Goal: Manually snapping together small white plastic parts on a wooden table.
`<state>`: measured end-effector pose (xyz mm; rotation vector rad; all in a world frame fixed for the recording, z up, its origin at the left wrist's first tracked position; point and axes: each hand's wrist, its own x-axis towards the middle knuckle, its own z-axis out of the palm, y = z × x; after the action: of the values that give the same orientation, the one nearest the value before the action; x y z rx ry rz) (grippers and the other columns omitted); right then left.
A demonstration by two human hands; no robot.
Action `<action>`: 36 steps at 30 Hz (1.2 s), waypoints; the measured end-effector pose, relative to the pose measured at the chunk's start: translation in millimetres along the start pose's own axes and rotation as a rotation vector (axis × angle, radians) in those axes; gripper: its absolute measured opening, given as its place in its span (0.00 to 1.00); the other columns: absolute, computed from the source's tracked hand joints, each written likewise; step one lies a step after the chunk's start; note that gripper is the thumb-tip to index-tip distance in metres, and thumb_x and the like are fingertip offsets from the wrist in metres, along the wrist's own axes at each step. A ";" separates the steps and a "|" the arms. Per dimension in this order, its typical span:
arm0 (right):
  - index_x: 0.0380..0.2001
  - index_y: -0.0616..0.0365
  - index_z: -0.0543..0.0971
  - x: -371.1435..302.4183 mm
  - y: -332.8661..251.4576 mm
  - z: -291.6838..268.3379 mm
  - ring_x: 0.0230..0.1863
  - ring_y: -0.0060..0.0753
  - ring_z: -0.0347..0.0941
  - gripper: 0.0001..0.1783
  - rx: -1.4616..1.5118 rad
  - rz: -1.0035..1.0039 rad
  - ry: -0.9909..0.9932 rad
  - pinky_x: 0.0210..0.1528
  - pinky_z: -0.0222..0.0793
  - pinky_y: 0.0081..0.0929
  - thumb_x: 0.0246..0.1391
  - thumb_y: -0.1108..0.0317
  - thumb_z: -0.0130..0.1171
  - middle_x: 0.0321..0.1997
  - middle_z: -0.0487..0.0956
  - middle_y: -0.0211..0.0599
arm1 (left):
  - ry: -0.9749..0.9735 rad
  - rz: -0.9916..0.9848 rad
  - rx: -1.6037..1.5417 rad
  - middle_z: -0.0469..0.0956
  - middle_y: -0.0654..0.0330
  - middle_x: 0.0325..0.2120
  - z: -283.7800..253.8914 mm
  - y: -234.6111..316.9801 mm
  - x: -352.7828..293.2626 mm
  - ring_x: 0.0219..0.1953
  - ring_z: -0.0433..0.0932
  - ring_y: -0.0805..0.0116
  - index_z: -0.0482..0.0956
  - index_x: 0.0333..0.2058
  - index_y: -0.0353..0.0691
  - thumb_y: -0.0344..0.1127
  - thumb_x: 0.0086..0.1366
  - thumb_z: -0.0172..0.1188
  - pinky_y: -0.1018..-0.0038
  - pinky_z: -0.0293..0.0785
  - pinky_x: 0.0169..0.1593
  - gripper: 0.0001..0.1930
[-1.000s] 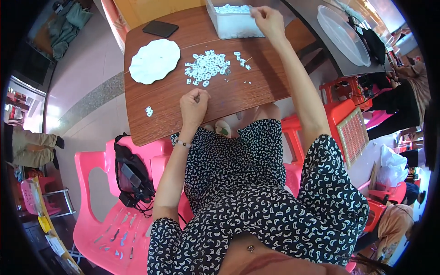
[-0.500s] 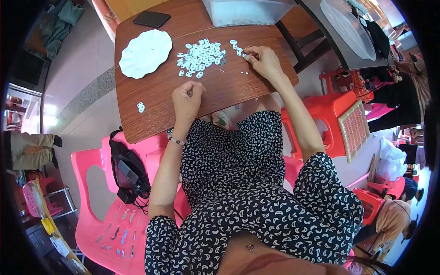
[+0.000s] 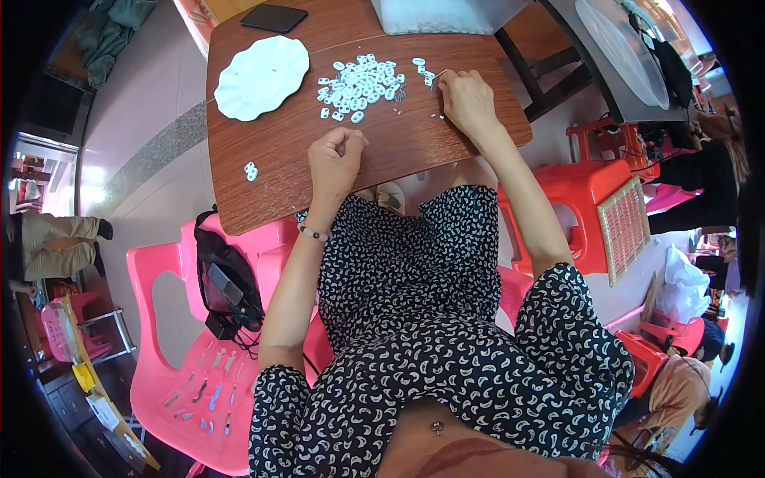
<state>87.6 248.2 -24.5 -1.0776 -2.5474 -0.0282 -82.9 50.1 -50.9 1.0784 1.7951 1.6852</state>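
My right hand (image 3: 468,102) is near the far right of the brown wooden table (image 3: 279,171), thumb and forefinger pinched on a thin pin-like piece (image 3: 439,74). Just left of those fingertips, several small white pieces with dark holes (image 3: 420,62) make a short row. A heap of similar white two-holed pieces (image 3: 362,84) covers the middle, with thin grey slivers (image 3: 400,95) at its right edge. Nearer to me, my left hand (image 3: 335,163) rests closed by the table's front edge; whatever its curled fingers hold is hidden.
A white wavy-rimmed plate (image 3: 263,77) and a dark phone (image 3: 273,17) lie at the far left. Two joined white pieces (image 3: 251,171) sit near the left edge. A translucent bin (image 3: 438,17) stands behind. Beside me are a pink chair (image 3: 151,374) and red stools (image 3: 570,187).
The whole view has shifted a little. My right fingertips have drawn slightly right, away from the row of white pieces. My left hand stays closed at about the same place.
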 end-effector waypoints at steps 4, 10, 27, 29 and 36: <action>0.35 0.55 0.77 2.2 3.8 2.7 0.39 0.48 0.73 0.07 -0.037 -0.009 0.040 0.40 0.71 0.45 0.53 0.67 0.54 0.31 0.79 0.44 | 0.005 0.004 0.012 0.67 0.73 0.11 -0.5 -0.9 0.7 0.16 0.59 0.86 0.81 0.23 0.34 0.34 0.60 0.58 0.81 0.52 0.20 0.11; 0.32 0.57 0.79 -0.5 4.8 -5.6 0.40 0.48 0.73 0.08 0.031 -0.022 0.026 0.41 0.71 0.44 0.50 0.67 0.55 0.31 0.79 0.43 | 0.024 0.016 0.006 0.67 0.73 0.11 1.7 0.3 -0.8 0.16 0.59 0.87 0.82 0.24 0.34 0.33 0.61 0.58 0.82 0.52 0.20 0.10; 0.41 0.59 0.81 -59.1 -44.3 -67.2 0.35 0.14 0.74 0.10 1.372 0.336 -0.179 0.35 0.66 0.14 0.57 0.67 0.59 0.35 0.82 0.28 | -0.033 0.056 0.009 0.76 0.66 0.24 19.1 34.1 -16.0 0.22 0.68 0.83 0.82 0.35 0.37 0.31 0.60 0.62 0.82 0.64 0.26 0.06; 0.41 0.58 0.81 -68.8 -49.2 -74.5 0.36 0.14 0.75 0.10 1.451 0.409 -0.164 0.35 0.66 0.14 0.57 0.67 0.59 0.36 0.82 0.28 | -0.067 0.056 -0.046 0.76 0.65 0.24 30.0 48.2 -23.0 0.22 0.68 0.82 0.82 0.35 0.36 0.31 0.60 0.62 0.82 0.64 0.26 0.06; 0.39 0.62 0.81 -91.3 -55.6 -67.4 0.38 0.18 0.74 0.11 1.366 0.293 -0.136 0.42 0.71 0.21 0.54 0.69 0.58 0.35 0.82 0.32 | -0.167 0.167 0.085 0.79 0.62 0.30 34.2 68.0 -34.9 0.33 0.75 0.77 0.81 0.37 0.34 0.29 0.63 0.60 0.81 0.71 0.37 0.06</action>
<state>129.4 135.2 13.6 -0.7794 -1.7210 1.5966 -19.9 40.4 3.4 1.3969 1.7245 1.5699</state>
